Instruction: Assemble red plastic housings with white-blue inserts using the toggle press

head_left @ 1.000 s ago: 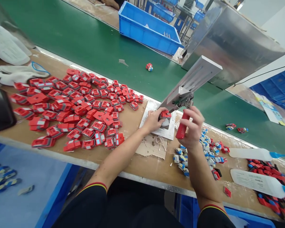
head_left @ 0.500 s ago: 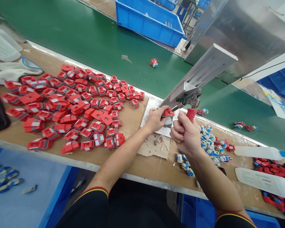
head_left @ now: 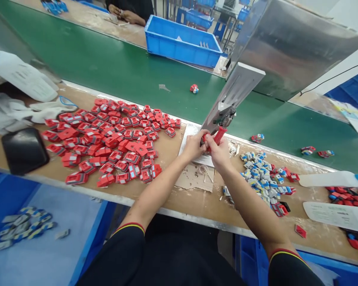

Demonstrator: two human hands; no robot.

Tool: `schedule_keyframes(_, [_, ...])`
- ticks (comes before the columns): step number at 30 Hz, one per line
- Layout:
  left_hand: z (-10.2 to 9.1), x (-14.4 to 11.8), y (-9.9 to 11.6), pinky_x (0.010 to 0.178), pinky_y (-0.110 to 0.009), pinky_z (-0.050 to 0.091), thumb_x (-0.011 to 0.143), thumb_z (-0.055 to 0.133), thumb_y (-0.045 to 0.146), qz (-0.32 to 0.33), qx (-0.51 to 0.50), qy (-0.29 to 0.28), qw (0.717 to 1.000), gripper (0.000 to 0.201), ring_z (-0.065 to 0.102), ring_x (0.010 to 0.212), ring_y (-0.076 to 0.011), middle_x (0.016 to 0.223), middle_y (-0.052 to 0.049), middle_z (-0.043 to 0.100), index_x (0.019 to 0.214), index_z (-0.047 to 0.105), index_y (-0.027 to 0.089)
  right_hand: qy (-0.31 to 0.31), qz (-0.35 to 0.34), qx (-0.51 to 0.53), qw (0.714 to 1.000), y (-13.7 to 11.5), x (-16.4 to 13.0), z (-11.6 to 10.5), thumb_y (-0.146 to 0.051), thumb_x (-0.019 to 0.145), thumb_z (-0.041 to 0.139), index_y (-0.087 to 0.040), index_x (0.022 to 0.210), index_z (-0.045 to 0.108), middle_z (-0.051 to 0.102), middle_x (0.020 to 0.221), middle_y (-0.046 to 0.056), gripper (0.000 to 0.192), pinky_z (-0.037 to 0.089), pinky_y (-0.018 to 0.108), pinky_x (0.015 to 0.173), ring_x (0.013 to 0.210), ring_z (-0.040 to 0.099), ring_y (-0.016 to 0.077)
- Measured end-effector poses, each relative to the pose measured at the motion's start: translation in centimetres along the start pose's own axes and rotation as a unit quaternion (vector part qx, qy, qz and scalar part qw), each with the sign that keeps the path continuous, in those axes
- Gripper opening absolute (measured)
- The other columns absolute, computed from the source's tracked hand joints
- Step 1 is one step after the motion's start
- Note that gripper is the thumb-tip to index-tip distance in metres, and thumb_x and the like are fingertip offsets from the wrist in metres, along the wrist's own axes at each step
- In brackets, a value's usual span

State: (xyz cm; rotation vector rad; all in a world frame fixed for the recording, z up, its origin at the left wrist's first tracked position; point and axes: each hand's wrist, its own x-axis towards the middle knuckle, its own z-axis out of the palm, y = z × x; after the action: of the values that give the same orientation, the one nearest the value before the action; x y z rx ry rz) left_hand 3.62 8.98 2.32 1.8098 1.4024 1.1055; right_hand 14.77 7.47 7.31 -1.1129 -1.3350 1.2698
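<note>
In front of the metal toggle press, my left hand has its fingers closed round a small red plastic toy part. My right hand meets it there, thumb and fingers pinched on the same part, which is mostly hidden by the fingers. Just behind my right hand stands the press's red handle. Below both hands is the pale base plate of the press. To the left lies a large spread of red and grey toy parts; white and blue ones are heaped to the right.
Beyond the bench runs a green conveyor belt with a few toy pieces on it. A blue crate stands past it, near another person's hands. White bottles lie at right; a black tray sits at left.
My right hand has let go of the red handle and moved left to the part in my left hand. The handle now stands nearer the press column. The view has shifted.
</note>
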Motion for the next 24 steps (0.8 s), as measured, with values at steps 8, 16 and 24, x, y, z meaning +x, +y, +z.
schedule_keyframes(8, [-9.2, -0.8, -2.6, 0.117, -0.056, 0.045, 0.084, 0.067, 0.011, 0.001, 0.177, 0.035, 0.984, 0.047, 0.065, 0.125, -0.0361, 0.130, -0.015, 0.069, 0.129, 0.067, 0.020, 0.211, -0.138, -0.037, 0.967, -0.6, -4.0, -10.1, -0.052, 0.081, 0.078, -0.024, 0.100, 0.069, 0.069, 0.091, 0.001, 0.035, 0.051, 0.026, 0.060, 0.074, 0.065, 0.0142])
schedule_keyframes(16, [-11.3, 0.4, -4.0, 0.105, -0.055, 0.051, 0.085, 0.075, 0.019, -0.088, 0.356, -0.105, 0.924, 0.033, 0.068, 0.108, -0.0375, 0.121, -0.017, 0.062, 0.117, 0.068, 0.018, 0.002, -0.147, -0.275, 0.950, 2.4, -5.5, -9.8, -0.049, 0.093, 0.065, -0.022, 0.081, 0.067, 0.065, 0.072, 0.001, 0.029, 0.047, 0.031, 0.065, 0.065, 0.057, 0.0160])
schedule_keyframes(24, [-11.3, -1.0, -5.5, 0.096, -0.054, 0.058, 0.084, 0.075, 0.017, -0.070, 0.235, 0.009, 0.969, 0.029, 0.068, 0.098, -0.0311, 0.113, -0.012, 0.058, 0.111, 0.066, 0.021, -0.161, -0.148, -0.391, 0.894, 2.4, -7.1, -11.2, -0.037, 0.093, 0.073, -0.021, 0.098, 0.071, 0.071, 0.092, 0.006, 0.017, 0.046, 0.032, 0.074, 0.080, 0.063, 0.0194])
